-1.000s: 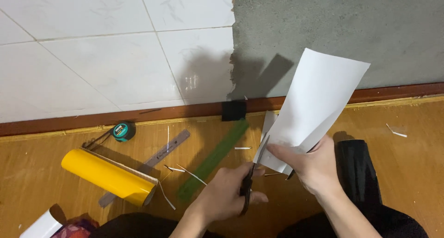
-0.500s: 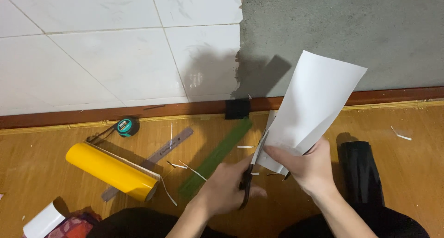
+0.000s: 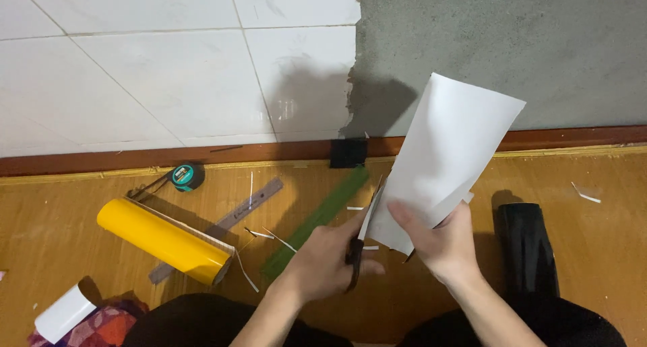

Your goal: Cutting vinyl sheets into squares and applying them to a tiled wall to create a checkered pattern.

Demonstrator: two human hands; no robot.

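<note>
Fingers (image 3: 411, 219) pinching white sheet (image 3: 448, 151); left hand (image 3: 323, 263) clenched on scissors (image 3: 356, 253), strip partly cut, far edge uncut.

Under you is a yellowish wood-patterned floor (image 3: 606, 253). On it lie a yellow roll (image 3: 162, 241), a grey ruler (image 3: 222, 226), a green strip (image 3: 317, 219), a teal tape measure (image 3: 185, 176), a black cylinder (image 3: 526, 249), thin white paper slivers (image 3: 585, 195), and a small white roll (image 3: 64, 313) at lower left.

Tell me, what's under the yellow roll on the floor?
A grey ruler lies under the yellow roll, sticking out at both sides. The wooden floor shows around it. The ruler's middle is covered by the roll.
</note>
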